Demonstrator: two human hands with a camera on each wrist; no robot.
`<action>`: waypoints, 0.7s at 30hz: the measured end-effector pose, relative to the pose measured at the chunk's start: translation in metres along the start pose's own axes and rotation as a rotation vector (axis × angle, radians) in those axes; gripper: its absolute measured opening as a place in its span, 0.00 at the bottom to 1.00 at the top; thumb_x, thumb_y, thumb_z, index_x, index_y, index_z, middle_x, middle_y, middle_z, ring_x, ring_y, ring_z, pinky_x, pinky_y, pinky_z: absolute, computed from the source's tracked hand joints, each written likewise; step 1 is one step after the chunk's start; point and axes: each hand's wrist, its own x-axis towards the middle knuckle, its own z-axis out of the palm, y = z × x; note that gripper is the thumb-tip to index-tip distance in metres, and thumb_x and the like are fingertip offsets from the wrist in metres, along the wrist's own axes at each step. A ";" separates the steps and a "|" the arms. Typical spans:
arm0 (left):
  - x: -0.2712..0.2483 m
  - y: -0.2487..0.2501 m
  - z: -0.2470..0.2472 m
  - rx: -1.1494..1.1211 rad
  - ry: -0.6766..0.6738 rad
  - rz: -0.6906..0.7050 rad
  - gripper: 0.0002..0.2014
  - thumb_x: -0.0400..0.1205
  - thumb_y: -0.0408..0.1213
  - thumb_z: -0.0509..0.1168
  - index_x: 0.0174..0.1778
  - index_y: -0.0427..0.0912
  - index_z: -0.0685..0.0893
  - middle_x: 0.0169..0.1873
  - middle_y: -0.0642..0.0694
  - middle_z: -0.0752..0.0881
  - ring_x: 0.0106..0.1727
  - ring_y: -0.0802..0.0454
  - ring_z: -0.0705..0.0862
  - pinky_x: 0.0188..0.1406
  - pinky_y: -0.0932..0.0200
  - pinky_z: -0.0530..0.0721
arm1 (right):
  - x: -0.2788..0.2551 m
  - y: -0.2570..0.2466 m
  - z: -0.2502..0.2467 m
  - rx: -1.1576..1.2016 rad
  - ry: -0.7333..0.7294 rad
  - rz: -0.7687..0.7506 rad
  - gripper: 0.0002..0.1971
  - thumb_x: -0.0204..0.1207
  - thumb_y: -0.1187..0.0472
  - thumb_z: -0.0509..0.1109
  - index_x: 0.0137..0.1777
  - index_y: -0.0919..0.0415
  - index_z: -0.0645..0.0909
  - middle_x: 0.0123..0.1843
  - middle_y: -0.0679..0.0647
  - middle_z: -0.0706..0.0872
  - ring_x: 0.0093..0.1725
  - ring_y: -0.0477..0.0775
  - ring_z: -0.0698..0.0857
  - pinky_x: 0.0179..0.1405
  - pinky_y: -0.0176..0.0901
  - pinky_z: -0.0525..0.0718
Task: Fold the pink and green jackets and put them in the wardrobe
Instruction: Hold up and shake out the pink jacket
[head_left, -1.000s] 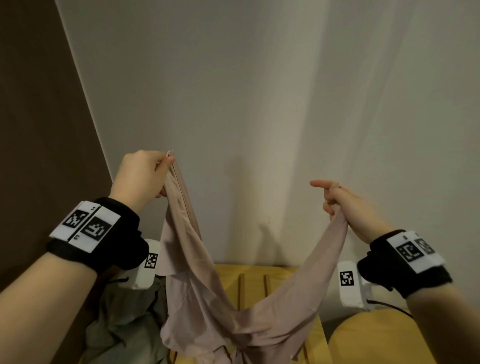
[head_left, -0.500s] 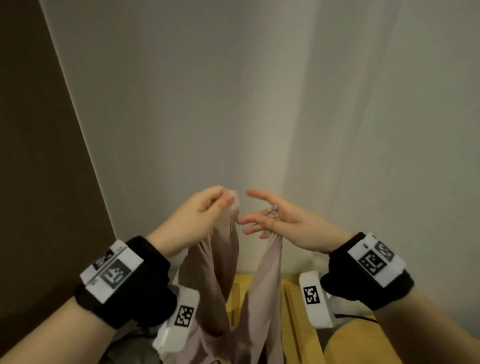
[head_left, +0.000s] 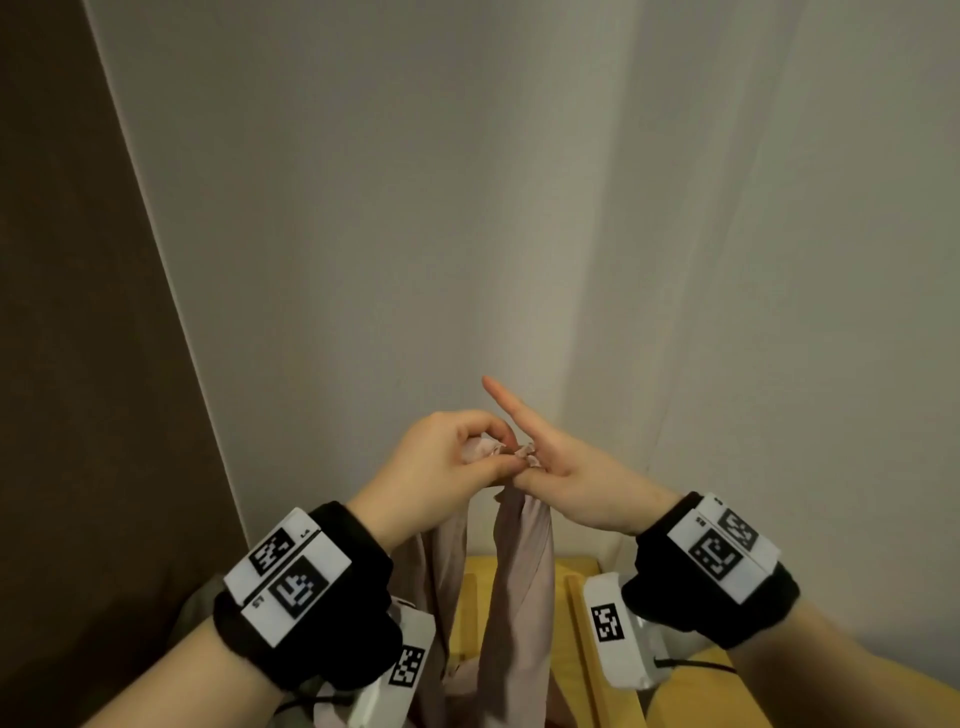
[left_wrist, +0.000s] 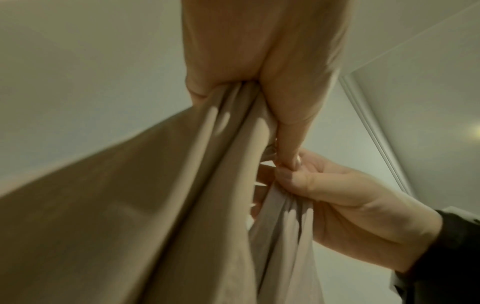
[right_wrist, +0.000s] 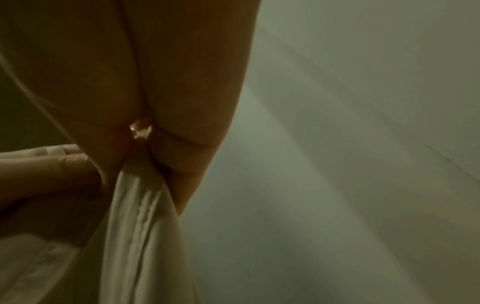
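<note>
**Two corners of the pink jacket brought together**

Two gathered ends of the pink jacket (head_left: 519, 566) are held side by side at chest height, and its two lengths are left hanging down over the wooden worktop (head_left: 582, 613) below. One end is pinched between thumb and curled fingers of the left hand (head_left: 441, 467). The other end is gripped by the thumb and lower fingers of the right hand (head_left: 566, 467), while its index finger is stretched out straight and free. The two hands are seen touching at the fingertips.

The step in hand is judged to be the first lengthwise fold of the pink jacket, with the matching corners being joined. A transfer of both corners into one hand is probably called for next, so that the hanging fold can be smoothed and doubled again.

A little grey-green cloth, presumably the green jacket (head_left: 200, 605), is glimpsed behind the left wrist at the worktop's left; it is judged to be not yet folded. No wardrobe interior is shown, so its contents cannot be told.
</note>
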 end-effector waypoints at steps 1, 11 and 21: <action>0.000 0.000 0.001 0.009 0.013 0.010 0.02 0.76 0.38 0.71 0.40 0.46 0.85 0.33 0.51 0.89 0.38 0.61 0.86 0.44 0.66 0.81 | 0.000 0.000 0.000 0.019 0.019 0.002 0.39 0.80 0.73 0.58 0.74 0.28 0.51 0.38 0.55 0.76 0.39 0.40 0.79 0.56 0.36 0.77; -0.005 0.002 0.000 -0.197 0.216 0.062 0.03 0.74 0.38 0.72 0.38 0.49 0.85 0.31 0.53 0.87 0.34 0.63 0.82 0.36 0.70 0.77 | -0.004 0.001 0.004 0.156 0.390 -0.072 0.10 0.71 0.72 0.72 0.37 0.55 0.84 0.33 0.43 0.89 0.39 0.40 0.87 0.45 0.30 0.84; -0.013 -0.002 -0.001 -0.348 0.182 -0.025 0.07 0.78 0.39 0.66 0.43 0.43 0.74 0.26 0.52 0.75 0.30 0.57 0.68 0.31 0.62 0.67 | -0.007 0.000 0.002 0.011 0.476 -0.074 0.13 0.80 0.64 0.63 0.41 0.46 0.84 0.41 0.39 0.88 0.48 0.31 0.85 0.52 0.22 0.77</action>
